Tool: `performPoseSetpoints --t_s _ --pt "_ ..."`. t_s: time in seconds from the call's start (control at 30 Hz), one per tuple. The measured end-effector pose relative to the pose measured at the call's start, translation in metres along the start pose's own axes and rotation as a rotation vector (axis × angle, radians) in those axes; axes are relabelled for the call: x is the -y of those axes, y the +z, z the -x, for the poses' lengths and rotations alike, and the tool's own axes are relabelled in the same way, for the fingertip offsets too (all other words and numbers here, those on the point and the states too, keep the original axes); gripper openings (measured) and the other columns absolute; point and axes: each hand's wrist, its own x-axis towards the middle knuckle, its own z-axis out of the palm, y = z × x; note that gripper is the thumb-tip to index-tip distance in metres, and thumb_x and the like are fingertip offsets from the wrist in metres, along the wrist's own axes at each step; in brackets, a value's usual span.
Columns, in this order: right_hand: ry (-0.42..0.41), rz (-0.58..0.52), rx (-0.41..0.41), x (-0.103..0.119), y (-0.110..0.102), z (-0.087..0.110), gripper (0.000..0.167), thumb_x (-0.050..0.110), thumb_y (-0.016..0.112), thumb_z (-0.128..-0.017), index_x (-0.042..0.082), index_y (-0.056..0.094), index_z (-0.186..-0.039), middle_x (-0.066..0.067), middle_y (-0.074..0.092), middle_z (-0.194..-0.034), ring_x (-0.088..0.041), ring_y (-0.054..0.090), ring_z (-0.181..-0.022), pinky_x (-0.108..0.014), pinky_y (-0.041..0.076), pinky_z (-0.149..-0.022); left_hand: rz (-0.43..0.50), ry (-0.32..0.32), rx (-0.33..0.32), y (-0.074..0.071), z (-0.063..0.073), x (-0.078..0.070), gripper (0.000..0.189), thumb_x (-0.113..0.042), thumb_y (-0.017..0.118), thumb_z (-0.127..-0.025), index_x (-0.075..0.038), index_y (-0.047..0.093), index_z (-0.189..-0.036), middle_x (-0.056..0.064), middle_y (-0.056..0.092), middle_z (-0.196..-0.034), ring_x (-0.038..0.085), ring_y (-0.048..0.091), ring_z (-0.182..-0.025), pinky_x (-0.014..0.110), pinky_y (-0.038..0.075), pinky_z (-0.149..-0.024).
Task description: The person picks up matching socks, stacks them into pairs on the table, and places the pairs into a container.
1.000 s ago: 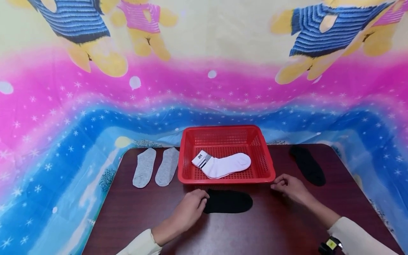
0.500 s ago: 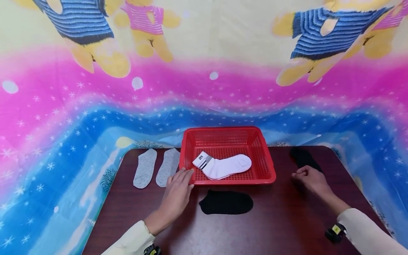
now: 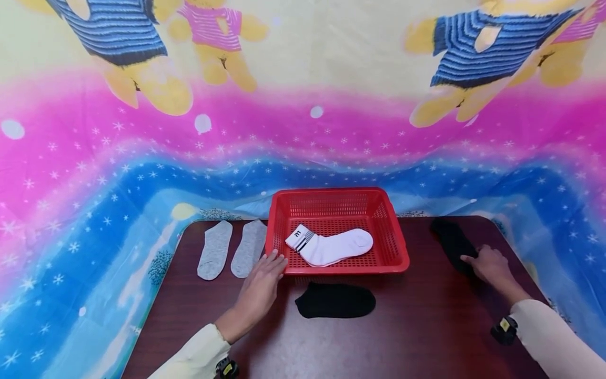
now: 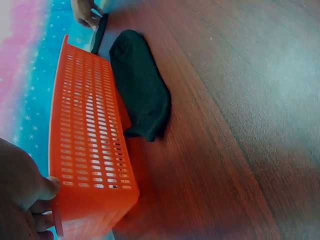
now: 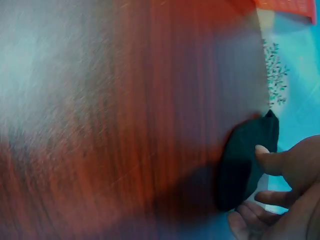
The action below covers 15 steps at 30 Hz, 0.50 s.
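Observation:
A red plastic basket (image 3: 338, 269) holds a white sock (image 3: 338, 246) with black stripes at its cuff. My left hand (image 3: 260, 289) rests with fairly straight fingers on the basket's front left corner; in the left wrist view its fingertips are at the rim. At the right, my right hand (image 3: 492, 267) is over the toe end of a black sock (image 3: 452, 242). In the right wrist view its thumb touches that black sock (image 5: 242, 155), while the other fingers stay spread along its edge. Another black sock (image 3: 336, 301) lies flat in front of the basket.
Two grey socks, a left grey sock (image 3: 215, 250) and a right grey sock (image 3: 248, 250), lie left of the basket. All stand on a dark brown table (image 3: 379, 347). A patterned cloth (image 3: 303, 126) hangs behind and around it.
My left hand has left the front black sock and moved up to the basket's corner. My right hand has moved right, from beside the basket to the far black sock, and its fingers have spread.

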Motion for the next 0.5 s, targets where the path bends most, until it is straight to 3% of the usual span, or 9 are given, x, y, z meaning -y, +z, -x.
performPoseSetpoints --t_s 0.13,0.3,0.4,0.5 --pt "-0.019 0.013 -0.063 -0.006 0.004 -0.001 0.052 0.022 0.059 -0.102 -0.027 0.044 -0.107 -0.05 0.046 -0.107 -0.064 0.042 -0.103 -0.072 0.037 -0.091 -0.024 0.027 0.013 0.001 0.0 0.001 0.046 -0.002 0.068 -0.094 -0.006 0.062 -0.14 0.011 0.064 -0.143 0.029 0.049 -0.144 0.048 0.036 -0.12" --pt "-0.048 0.005 -0.07 -0.013 0.005 -0.006 0.052 0.018 0.062 -0.097 -0.028 0.048 -0.116 -0.048 0.052 -0.112 -0.064 0.049 -0.104 -0.073 0.039 -0.092 -0.045 0.051 0.015 0.002 0.0 0.003 0.048 0.001 0.068 -0.093 -0.006 0.062 -0.14 0.01 0.064 -0.143 0.028 0.051 -0.143 0.048 0.037 -0.12" --pt "-0.031 -0.03 -0.005 -0.013 0.001 -0.009 0.044 0.021 0.064 -0.096 -0.022 0.057 -0.1 -0.036 0.06 -0.089 -0.052 0.057 -0.084 -0.059 0.049 -0.078 -0.038 0.051 0.013 0.003 0.0 0.004 0.047 0.001 0.068 -0.093 -0.006 0.063 -0.139 0.01 0.064 -0.142 0.028 0.052 -0.142 0.048 0.038 -0.119" --pt "0.012 -0.078 0.06 -0.011 -0.002 -0.009 0.038 0.025 0.065 -0.096 -0.004 0.056 -0.073 -0.011 0.053 -0.064 -0.03 0.052 -0.064 -0.039 0.044 -0.062 -0.032 0.053 0.006 0.003 0.0 0.004 0.047 0.002 0.069 -0.092 -0.005 0.064 -0.138 0.011 0.065 -0.141 0.029 0.053 -0.141 0.049 0.038 -0.118"
